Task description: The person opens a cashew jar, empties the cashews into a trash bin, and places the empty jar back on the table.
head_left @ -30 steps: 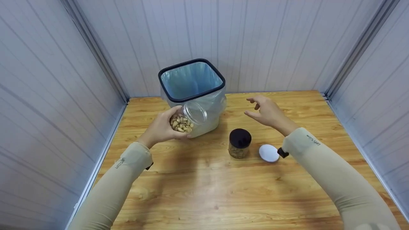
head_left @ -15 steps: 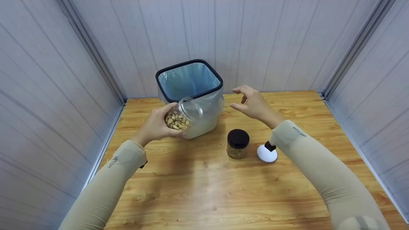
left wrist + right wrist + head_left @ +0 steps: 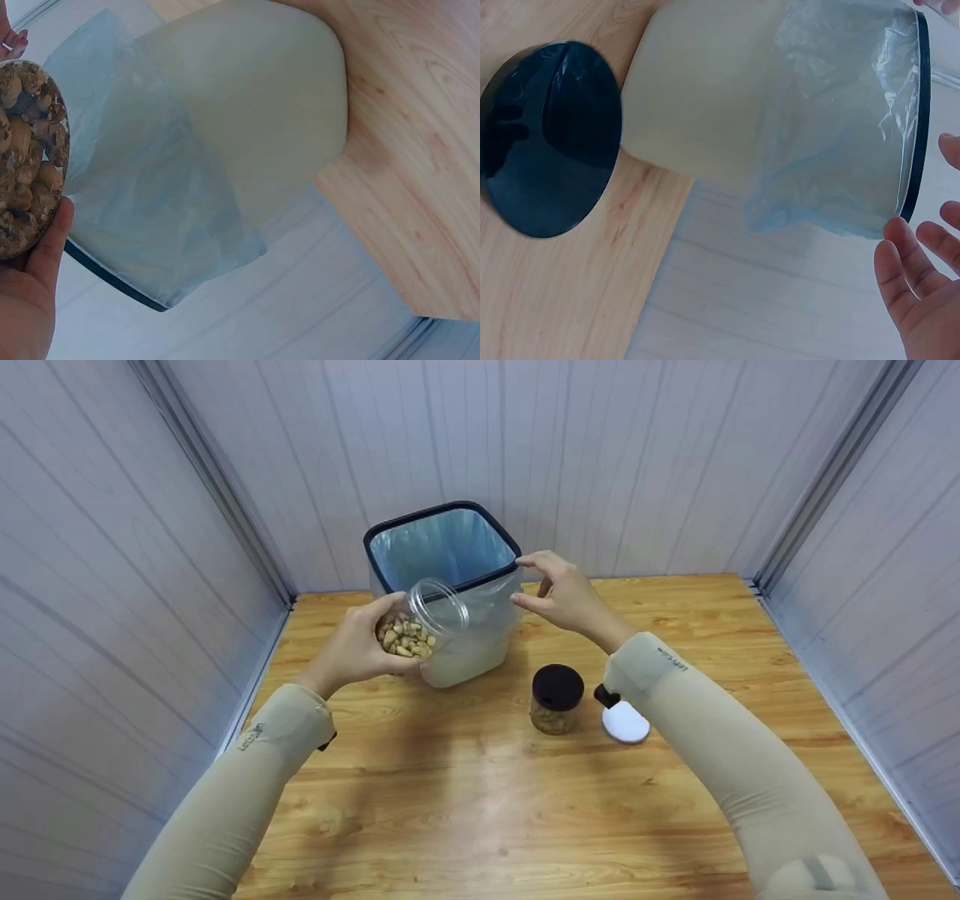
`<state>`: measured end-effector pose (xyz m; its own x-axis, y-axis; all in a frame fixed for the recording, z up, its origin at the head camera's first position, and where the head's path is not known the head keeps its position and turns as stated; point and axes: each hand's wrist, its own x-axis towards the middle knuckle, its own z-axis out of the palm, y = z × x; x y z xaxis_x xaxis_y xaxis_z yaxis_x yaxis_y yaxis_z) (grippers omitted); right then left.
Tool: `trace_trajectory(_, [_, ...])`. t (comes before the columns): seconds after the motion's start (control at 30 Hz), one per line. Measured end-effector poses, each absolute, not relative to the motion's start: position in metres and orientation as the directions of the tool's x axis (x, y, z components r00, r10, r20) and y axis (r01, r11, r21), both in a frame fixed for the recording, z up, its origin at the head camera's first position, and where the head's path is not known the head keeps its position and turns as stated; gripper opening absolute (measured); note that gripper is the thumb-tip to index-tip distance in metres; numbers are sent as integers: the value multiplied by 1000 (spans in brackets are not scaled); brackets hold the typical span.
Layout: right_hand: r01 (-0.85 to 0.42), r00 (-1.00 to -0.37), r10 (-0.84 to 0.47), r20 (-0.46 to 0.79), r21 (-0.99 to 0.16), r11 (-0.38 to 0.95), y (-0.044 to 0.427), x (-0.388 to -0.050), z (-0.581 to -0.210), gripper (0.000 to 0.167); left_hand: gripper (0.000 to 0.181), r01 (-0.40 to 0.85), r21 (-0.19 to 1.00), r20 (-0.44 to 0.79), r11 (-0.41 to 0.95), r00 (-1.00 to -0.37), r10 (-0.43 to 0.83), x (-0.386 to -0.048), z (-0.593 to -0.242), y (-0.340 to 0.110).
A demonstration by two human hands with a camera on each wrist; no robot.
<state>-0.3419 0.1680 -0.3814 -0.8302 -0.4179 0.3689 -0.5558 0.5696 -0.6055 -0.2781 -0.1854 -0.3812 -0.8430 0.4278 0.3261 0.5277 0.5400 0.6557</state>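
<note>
My left hand grips a clear open jar of nuts, tilted with its mouth toward the upper right, in front of the bin. The nuts lie low in the jar; the left wrist view shows them through the jar's base. My right hand is at the right corner of the bin's black rim, fingers loosely bent and holding nothing. Whether a fingertip touches the rim I cannot tell. In the right wrist view the hand shows spread fingers beside the rim.
A second jar with a black lid stands upright on the wooden table, right of the bin. Beside it lies a round white lid, close to my right sleeve. A light blue liner is inside the bin. Pale panel walls surround the table.
My right hand has moved left and up to the bin's rim corner. The left hand has shifted slightly left and up with the jar, still tilted. The bin and lidded jar stand where they were.
</note>
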Motion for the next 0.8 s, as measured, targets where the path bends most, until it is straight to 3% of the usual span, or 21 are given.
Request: trace_trajectory(0.8, [-472,-869,-428,248,-674,569,133,-361,-380,61,90,533,655,354,535,-842,407,-285,-356,-193])
